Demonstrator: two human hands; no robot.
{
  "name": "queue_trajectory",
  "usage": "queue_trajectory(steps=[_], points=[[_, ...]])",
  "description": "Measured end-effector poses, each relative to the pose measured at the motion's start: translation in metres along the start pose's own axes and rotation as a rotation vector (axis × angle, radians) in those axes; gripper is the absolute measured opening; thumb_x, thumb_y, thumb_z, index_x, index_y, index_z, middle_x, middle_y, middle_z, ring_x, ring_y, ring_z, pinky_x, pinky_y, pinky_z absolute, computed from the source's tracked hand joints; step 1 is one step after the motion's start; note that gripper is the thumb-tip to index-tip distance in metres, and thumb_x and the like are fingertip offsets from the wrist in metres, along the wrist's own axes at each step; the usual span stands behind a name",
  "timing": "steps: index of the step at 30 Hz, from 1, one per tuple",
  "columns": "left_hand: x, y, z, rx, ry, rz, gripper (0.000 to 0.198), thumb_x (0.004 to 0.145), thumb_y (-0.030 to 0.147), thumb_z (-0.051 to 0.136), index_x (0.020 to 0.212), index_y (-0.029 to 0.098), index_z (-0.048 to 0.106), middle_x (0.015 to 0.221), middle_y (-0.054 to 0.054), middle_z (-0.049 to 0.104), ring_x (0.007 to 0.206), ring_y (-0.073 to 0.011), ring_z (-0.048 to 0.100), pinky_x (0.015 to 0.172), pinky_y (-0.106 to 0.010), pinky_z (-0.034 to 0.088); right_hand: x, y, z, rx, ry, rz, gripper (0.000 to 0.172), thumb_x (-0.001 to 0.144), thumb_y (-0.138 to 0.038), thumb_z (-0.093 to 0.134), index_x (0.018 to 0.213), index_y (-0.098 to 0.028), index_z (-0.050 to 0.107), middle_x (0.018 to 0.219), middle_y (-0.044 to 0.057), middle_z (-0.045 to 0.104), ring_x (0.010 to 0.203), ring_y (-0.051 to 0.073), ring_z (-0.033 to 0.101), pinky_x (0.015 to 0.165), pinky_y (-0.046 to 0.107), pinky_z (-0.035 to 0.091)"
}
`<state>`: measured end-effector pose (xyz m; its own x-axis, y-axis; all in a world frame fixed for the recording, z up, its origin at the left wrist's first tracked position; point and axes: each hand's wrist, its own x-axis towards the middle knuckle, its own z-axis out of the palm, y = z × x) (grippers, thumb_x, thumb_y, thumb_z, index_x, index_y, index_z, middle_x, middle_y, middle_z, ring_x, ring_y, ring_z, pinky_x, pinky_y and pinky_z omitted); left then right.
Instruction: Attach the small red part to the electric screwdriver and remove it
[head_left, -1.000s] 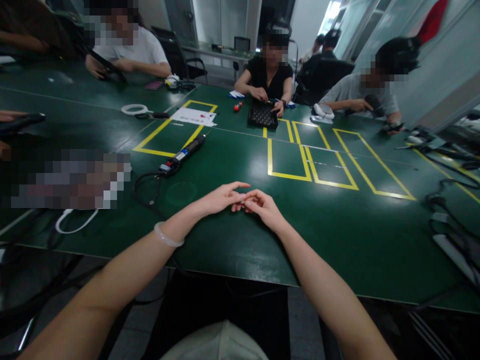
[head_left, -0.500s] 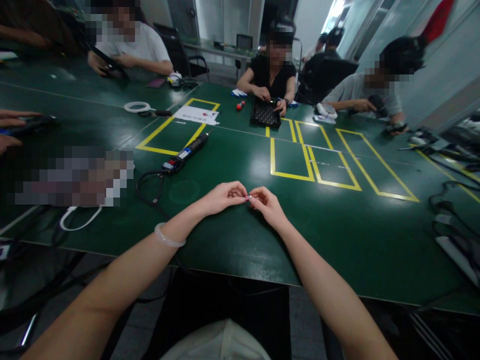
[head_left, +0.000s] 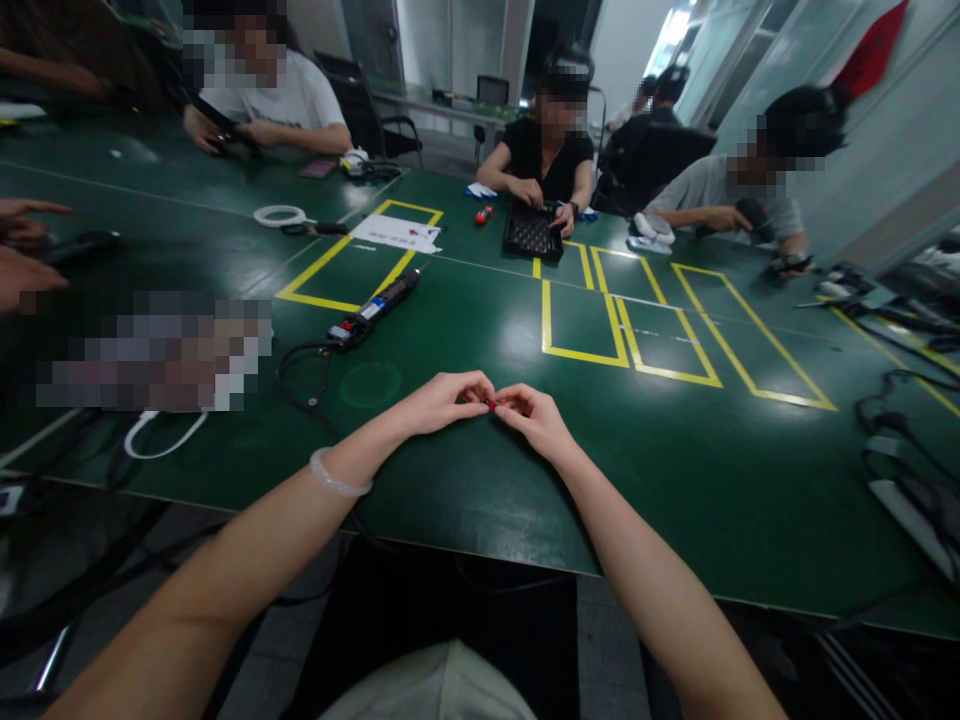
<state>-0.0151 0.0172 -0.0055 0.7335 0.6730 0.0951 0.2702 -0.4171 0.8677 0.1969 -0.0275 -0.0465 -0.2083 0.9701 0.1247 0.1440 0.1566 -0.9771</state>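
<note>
A tiny red part (head_left: 492, 406) sits between my fingertips above the green table (head_left: 480, 500); its kind is too small to make out. My left hand (head_left: 448, 402) pinches it from the left with thumb and forefinger. From the other side, my right hand (head_left: 534, 418) closes on the same part, the fingertips of both hands nearly meeting. Fingers cover most of it. To the left of my hands lies an electric screwdriver (head_left: 373, 310) with a black cable.
Yellow tape outlines (head_left: 585, 357) mark the table. Beyond stand a black tray (head_left: 534, 232) at a co-worker's hands, a white paper (head_left: 395, 232), a magnifier with a white ring (head_left: 280, 216) and a small red object (head_left: 484, 215). Cables (head_left: 900, 400) lie at the right.
The red part has turned a little between my fingertips, and its bright silvery end no longer shows. Both hands sit slightly lower in the view. At far left, another person's hand has lifted.
</note>
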Motion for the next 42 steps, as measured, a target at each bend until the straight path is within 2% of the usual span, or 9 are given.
queue_trajectory(steps=[3,6,8,11,16,19,23,30,42], points=[[0.0,0.002,-0.011,0.086,0.031,0.023,0.025,0.091,0.036,0.061,0.106,0.018,0.063,0.101,-0.005,0.071,0.092,-0.0178,0.067,0.086,-0.031,0.051,-0.001,-0.002,-0.001,0.006,0.0,0.005,0.028,0.08,-0.041,0.073,0.097,-0.019,0.069,0.086,0.003,0.07,0.072,0.014,0.061,0.068,0.028,0.048],[-0.006,-0.005,-0.042,0.322,0.256,-0.01,0.033,0.092,0.043,0.059,0.113,0.018,0.062,0.11,-0.008,0.069,0.101,-0.0214,0.065,0.094,-0.035,0.049,-0.001,-0.003,-0.002,0.022,0.0,0.016,0.028,0.08,-0.04,0.073,0.097,-0.019,0.068,0.085,0.003,0.069,0.069,0.013,0.059,0.066,0.027,0.047],[-0.016,-0.016,-0.072,0.579,0.47,-0.107,0.04,0.091,0.046,0.058,0.119,0.018,0.061,0.122,-0.011,0.064,0.113,-0.0265,0.06,0.102,-0.041,0.044,-0.001,-0.003,-0.002,0.017,-0.004,0.014,0.028,0.079,-0.039,0.073,0.098,-0.019,0.067,0.083,0.003,0.068,0.068,0.013,0.058,0.064,0.027,0.046],[-0.038,-0.041,-0.114,0.859,0.659,-0.367,0.061,0.087,0.053,0.06,0.136,0.016,0.054,0.137,-0.016,0.055,0.128,-0.0355,0.049,0.108,-0.048,0.037,0.0,-0.005,-0.002,0.001,-0.018,0.011,0.028,0.08,-0.039,0.073,0.098,-0.019,0.067,0.081,0.002,0.067,0.066,0.012,0.055,0.063,0.026,0.044],[-0.065,-0.078,-0.149,0.935,0.56,-0.733,0.089,0.079,0.073,0.059,0.141,0.009,0.051,0.134,-0.027,0.054,0.121,-0.0458,0.052,0.095,-0.053,0.044,-0.001,-0.008,-0.002,-0.02,-0.058,0.022,0.028,0.08,-0.04,0.072,0.097,-0.018,0.066,0.077,0.001,0.064,0.063,0.012,0.052,0.061,0.026,0.041],[-0.065,-0.086,-0.152,0.891,0.477,-0.813,0.086,0.077,0.077,0.056,0.135,0.013,0.058,0.13,-0.026,0.059,0.115,-0.0451,0.057,0.09,-0.051,0.048,-0.001,-0.008,-0.002,-0.03,-0.075,0.025,0.027,0.081,-0.039,0.071,0.098,-0.018,0.066,0.078,0.001,0.063,0.065,0.012,0.052,0.062,0.026,0.04],[-0.062,-0.087,-0.152,0.847,0.512,-0.846,0.076,0.08,0.071,0.056,0.134,0.019,0.062,0.132,-0.02,0.06,0.114,-0.0421,0.061,0.088,-0.048,0.051,-0.001,-0.006,-0.002,-0.027,-0.082,0.026,0.028,0.081,-0.039,0.07,0.098,-0.017,0.066,0.082,0.002,0.066,0.064,0.011,0.051,0.061,0.025,0.039],[-0.063,-0.084,-0.148,0.821,0.522,-0.771,0.072,0.079,0.067,0.062,0.131,0.017,0.064,0.126,-0.02,0.065,0.108,-0.0391,0.064,0.085,-0.047,0.051,-0.001,-0.006,-0.002,-0.022,-0.082,0.025,0.027,0.081,-0.039,0.07,0.098,-0.018,0.066,0.084,0.002,0.067,0.062,0.01,0.051,0.059,0.025,0.039],[-0.042,-0.063,-0.112,0.826,0.428,-0.645,0.064,0.081,0.058,0.064,0.13,0.017,0.063,0.124,-0.016,0.064,0.105,-0.0325,0.064,0.085,-0.038,0.051,0.0,-0.006,-0.001,-0.032,-0.081,0.027,0.028,0.08,-0.04,0.072,0.096,-0.018,0.067,0.084,0.002,0.068,0.063,0.011,0.051,0.059,0.024,0.04]])
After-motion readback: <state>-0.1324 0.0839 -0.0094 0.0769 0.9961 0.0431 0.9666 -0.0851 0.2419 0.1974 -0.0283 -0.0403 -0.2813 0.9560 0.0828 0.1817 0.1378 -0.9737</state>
